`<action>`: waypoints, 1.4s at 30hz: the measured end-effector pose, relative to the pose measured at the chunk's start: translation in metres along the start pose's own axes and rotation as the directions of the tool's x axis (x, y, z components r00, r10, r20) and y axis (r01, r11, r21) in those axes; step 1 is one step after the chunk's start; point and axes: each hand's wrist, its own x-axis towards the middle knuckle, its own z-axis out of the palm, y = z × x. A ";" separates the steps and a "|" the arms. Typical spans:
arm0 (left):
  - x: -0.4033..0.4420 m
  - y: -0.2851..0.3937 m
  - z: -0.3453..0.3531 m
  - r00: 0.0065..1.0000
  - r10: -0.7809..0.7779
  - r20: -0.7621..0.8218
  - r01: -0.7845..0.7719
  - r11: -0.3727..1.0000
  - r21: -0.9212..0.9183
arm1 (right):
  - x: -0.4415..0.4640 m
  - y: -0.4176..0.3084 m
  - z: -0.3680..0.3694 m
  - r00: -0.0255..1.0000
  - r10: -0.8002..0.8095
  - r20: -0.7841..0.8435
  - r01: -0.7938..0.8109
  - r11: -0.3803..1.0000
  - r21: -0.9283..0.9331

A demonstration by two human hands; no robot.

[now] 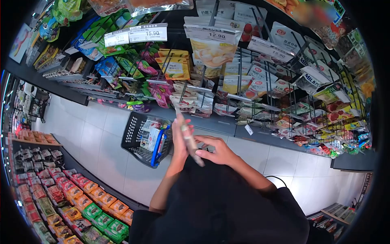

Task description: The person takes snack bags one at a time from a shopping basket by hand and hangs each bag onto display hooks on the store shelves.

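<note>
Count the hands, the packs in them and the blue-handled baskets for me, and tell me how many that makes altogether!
Hands: 2, the left hand and the right hand
Pack in hand: 1, blurred
Blue-handled basket: 1
Total: 4

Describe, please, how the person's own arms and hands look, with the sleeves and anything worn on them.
The left hand and right hand wear no gloves, and no watch or bracelet shows on either wrist. The forearms are bare up to the plain black sleeves of a black top. Near the right sleeve is a thin dark curve, perhaps a cable.
</note>
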 end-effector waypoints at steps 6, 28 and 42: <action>-0.032 0.018 0.029 0.948 -0.006 0.317 0.153 0.884 -0.441 | -0.010 0.026 -0.008 0.998 0.022 -0.061 -0.029 0.993 -0.112; 0.001 0.034 0.033 0.985 0.167 -0.052 -0.160 0.980 0.122 | -0.005 0.021 -0.003 0.948 0.250 -0.198 -0.206 0.954 0.218; 0.017 0.078 0.034 0.974 0.075 0.214 -0.110 0.982 0.155 | -0.010 0.037 0.019 0.895 0.388 -0.221 -0.302 0.890 0.343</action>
